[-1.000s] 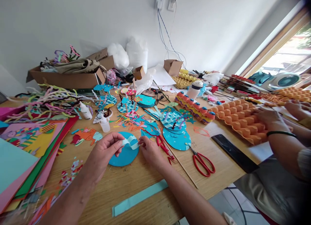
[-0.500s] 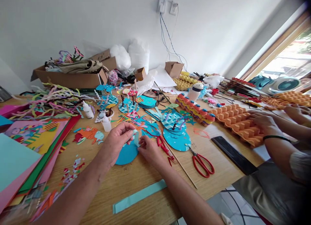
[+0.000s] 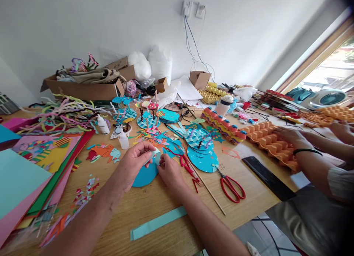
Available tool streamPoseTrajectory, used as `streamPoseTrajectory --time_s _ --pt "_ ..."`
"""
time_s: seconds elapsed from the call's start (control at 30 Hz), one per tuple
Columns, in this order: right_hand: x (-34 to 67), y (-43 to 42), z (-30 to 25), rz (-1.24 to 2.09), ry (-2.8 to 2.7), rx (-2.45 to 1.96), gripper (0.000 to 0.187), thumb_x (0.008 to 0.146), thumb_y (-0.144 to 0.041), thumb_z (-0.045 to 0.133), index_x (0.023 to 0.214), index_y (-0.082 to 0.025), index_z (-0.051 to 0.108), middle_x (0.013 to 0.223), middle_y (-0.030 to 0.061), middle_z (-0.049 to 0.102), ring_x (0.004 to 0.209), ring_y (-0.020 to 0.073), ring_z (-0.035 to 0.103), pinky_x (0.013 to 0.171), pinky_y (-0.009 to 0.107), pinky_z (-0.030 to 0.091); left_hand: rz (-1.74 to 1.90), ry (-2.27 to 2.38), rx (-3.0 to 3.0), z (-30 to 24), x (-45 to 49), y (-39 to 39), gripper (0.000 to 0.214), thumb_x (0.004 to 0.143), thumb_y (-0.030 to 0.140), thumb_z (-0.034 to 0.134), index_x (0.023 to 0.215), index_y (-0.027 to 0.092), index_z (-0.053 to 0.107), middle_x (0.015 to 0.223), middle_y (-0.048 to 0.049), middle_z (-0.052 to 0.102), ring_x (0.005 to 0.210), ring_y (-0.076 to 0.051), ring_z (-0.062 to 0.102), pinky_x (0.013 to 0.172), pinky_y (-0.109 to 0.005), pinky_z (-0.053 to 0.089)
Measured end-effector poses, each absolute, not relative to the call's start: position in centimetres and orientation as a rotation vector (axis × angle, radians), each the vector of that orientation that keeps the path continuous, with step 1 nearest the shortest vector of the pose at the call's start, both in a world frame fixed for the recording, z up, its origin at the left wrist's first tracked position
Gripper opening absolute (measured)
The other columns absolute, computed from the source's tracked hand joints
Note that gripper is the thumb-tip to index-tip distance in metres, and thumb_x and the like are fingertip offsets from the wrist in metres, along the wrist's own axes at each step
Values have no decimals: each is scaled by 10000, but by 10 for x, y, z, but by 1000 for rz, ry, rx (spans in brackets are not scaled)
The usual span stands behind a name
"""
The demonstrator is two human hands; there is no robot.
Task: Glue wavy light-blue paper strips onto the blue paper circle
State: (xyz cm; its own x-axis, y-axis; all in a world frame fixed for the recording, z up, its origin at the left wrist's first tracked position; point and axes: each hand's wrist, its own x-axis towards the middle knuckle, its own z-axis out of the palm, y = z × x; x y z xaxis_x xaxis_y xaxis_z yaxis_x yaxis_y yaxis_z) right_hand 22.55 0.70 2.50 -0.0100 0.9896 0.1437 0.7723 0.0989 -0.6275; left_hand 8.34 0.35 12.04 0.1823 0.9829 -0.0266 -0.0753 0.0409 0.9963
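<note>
Between my two hands is a small light-blue paper strip [image 3: 157,158], bent into a curve. My left hand [image 3: 138,158] pinches its left end, and my right hand [image 3: 170,171] pinches the other end with thumb and fingers. Just below them lies a blue paper disc [image 3: 145,176], partly covered by my left hand. A longer light-teal paper strip [image 3: 159,222] rests on the table nearer to me, partly under my right forearm. Left of my hands stands a small white glue bottle [image 3: 123,141], with orange paper fish [image 3: 103,152] beside it.
Red-handled scissors [image 3: 232,189], a thin wooden stick [image 3: 208,189] and a black phone-like slab [image 3: 268,177] lie to the right. Another person's hands touch an orange egg carton [image 3: 272,141]. Coloured paper sheets [image 3: 22,178] pile up at left; blue wavy paper pieces [image 3: 197,136] sit ahead.
The paper strip between my fingers has turned slightly, and my hands stay close together. The view has shifted a little. The other person's near hand has moved slightly over the egg carton.
</note>
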Motion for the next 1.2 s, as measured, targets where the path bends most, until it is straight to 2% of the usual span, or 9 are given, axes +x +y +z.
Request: streamPoseTrajectory --time_s 0.13,0.37,0.57,0.93,1.2 --pt "227 4 24 476 -1866 -1716 217 700 -85 499 872 -209 544 813 24 644 752 168 574 626 229 386 1058 1056 1226 117 78 -1 194 665 335 617 777 180 582 619 34 542 525 -96 474 505 -214 367" --pt "234 6 35 466 -1913 -1733 232 785 -67 440 814 -191 634 873 62 662 803 173 600 689 236 405 1032 1094 1239 115 71 -4 183 673 331 599 774 179 584 593 35 546 537 -102 473 515 -214 371" --pt "232 10 37 498 -1966 -1764 198 806 -121 475 814 -199 657 851 43 677 777 161 607 644 220 386 1023 1093 1248 114 70 -3 182 674 327 602 774 177 579 588 34 552 545 -107 479 514 -214 376" --pt "235 47 37 631 -1983 -1979 124 705 -267 582 713 -193 680 703 27 679 612 150 568 484 221 278 1016 1098 1238 111 70 -5 210 674 334 597 793 163 567 577 30 542 553 -108 466 513 -223 368" --pt "231 45 38 634 -1973 -2042 140 706 -265 574 755 -207 692 741 27 686 670 153 573 491 228 256 1020 1101 1234 105 68 -5 212 678 334 600 799 164 570 598 26 548 564 -109 475 515 -226 377"
